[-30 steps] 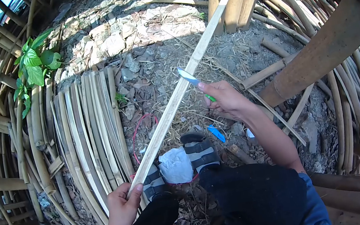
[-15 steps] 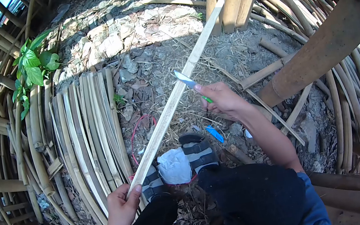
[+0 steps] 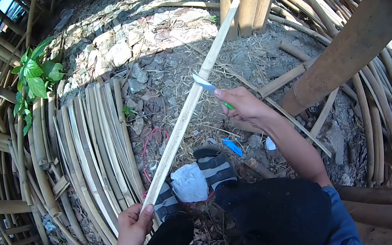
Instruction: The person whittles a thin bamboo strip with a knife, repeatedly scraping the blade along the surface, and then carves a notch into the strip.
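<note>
A long pale bamboo strip (image 3: pixel 181 124) slants from the lower left up to the right. Its lower end is gripped by my left hand (image 3: pixel 135 228), with the thumb on top. My right hand (image 3: pixel 244 103) is closed on the green handle of a knife (image 3: pixel 204 83). The blade lies across the strip, touching it a little above its middle. Below the strip, a white crumpled bag (image 3: pixel 190 182) sits between my two sandalled feet.
Split bamboo strips (image 3: pixel 100 142) lie side by side on the left, near a leafy plant (image 3: pixel 35 78). A thick bamboo pole (image 3: pixel 344 62) slants in from the right. Upright bamboo posts (image 3: pixel 251 0) stand at the top. A blue plastic piece (image 3: pixel 232 146) lies near my feet.
The knife and my right hand have moved slightly down and to the right relative to the strip. The view has shifted a little. Both hands keep their hold.
</note>
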Action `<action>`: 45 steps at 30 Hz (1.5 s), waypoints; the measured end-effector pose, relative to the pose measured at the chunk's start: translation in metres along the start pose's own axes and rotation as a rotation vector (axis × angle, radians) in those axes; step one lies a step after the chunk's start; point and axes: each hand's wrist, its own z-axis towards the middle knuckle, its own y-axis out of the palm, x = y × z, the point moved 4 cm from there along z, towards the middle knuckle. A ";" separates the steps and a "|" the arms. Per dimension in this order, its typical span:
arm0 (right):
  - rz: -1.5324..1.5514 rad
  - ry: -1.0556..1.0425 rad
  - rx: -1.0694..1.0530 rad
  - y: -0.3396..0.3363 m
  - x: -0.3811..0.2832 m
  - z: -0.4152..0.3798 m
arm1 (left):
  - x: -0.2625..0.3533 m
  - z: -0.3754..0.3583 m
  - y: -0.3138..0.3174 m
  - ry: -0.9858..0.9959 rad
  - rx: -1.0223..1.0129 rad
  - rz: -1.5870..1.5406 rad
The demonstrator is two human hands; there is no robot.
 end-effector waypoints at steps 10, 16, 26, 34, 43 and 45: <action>-0.047 0.026 -0.374 0.071 0.022 -0.039 | 0.004 -0.003 0.002 0.051 -0.003 0.089; -0.082 -0.092 -0.239 0.053 0.012 -0.026 | 0.010 -0.003 0.003 0.079 0.021 0.054; 0.027 -0.040 0.106 -0.025 0.006 0.007 | 0.001 -0.005 -0.003 0.050 0.039 0.092; -0.022 0.043 -0.439 0.089 0.022 -0.050 | 0.005 0.000 0.004 0.051 0.009 0.085; 0.032 -0.072 -0.190 0.064 0.017 -0.017 | 0.000 0.000 -0.002 0.054 0.039 0.083; 0.057 -0.065 -0.214 0.072 0.012 -0.023 | -0.002 0.002 -0.002 0.054 0.035 0.082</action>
